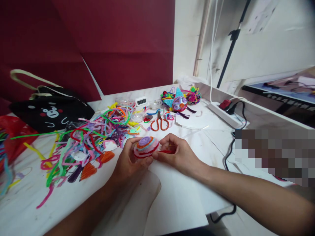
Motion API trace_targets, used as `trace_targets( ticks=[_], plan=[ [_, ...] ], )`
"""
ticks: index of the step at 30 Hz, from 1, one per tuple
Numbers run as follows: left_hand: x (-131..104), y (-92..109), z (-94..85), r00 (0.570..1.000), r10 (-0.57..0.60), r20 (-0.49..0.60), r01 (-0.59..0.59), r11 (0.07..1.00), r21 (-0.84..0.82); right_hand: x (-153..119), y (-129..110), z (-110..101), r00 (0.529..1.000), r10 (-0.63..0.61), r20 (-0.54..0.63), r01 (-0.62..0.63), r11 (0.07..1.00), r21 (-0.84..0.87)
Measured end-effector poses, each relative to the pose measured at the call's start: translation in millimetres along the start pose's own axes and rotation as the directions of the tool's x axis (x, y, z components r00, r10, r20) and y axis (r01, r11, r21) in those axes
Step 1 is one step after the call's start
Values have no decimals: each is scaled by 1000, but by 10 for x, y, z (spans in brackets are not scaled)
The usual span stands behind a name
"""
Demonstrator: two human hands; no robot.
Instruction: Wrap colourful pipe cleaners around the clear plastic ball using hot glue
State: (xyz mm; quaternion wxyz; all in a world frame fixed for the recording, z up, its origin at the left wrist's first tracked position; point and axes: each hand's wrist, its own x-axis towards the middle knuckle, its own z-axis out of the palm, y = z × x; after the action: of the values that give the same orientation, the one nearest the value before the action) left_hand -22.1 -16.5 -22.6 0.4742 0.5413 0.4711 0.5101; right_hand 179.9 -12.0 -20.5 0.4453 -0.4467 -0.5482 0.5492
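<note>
Between my two hands is a round ball (pixel 147 147) wrapped in pipe cleaners, with a purple and orange spiral on top and pink, light blue and red bands lower down. My left hand (pixel 131 160) curls around its left side, thumb at the front. At its right edge, my right hand (pixel 178 152) pinches a red pipe cleaner (pixel 169 151) that runs along the ball. Beyond the ball lie scissors (pixel 159 123) with orange handles. To the left spreads a tangled heap of colourful pipe cleaners (pixel 83 144).
Finished-looking pipe-cleaner ornaments (pixel 179 102) with tassels stand at the back, near a small digital clock (pixel 141 101). A power strip (pixel 225 114) with a black cable (pixel 230 150) runs along the right. A black bag (pixel 49 111) and red plastic bag (pixel 18 137) are at left.
</note>
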Motion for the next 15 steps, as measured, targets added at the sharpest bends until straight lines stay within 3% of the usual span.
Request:
trace_targets(
  ticks=[7, 15],
  plan=[
    [17, 50, -34, 1000, -3, -16, 3, 999, 48, -19, 12, -12, 999, -19, 45, 21, 998, -57],
    [50, -24, -128, 1000, 19, -12, -18, 998, 60, -54, -53, -41, 996, -76, 37, 78, 996, -44]
  ],
)
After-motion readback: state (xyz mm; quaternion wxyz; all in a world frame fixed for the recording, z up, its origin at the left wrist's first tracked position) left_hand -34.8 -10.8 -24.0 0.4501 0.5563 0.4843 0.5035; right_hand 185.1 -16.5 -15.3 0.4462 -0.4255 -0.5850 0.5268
